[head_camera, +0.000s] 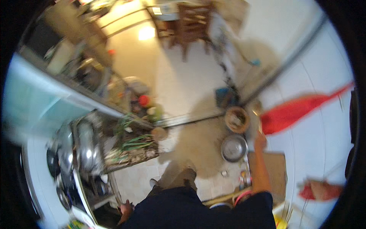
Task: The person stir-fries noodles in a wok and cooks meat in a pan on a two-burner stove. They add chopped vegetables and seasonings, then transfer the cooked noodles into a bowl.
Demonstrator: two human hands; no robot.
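Observation:
My right hand (260, 140) is raised at the right of the view, closed around the lower end of a thin handled utensil (257, 111) with a rounded upper end; blur hides its exact kind. Just left of this hand are a round metal basin (234, 148) and a brown bowl-like container (237, 119) with something pale inside. A red cloth or bag (294, 114) hangs at the wall beside the utensil. My left hand (126, 209) is low at the left, near a dark open shelf; blur hides whether its fingers hold anything.
Green onions (137, 142) lie on a cluttered stand at the left, beside metal pans (85, 143). A brown board (276, 174) stands near my right forearm. A door track (194, 119) crosses the floor; a wooden chair (194, 23) stands beyond.

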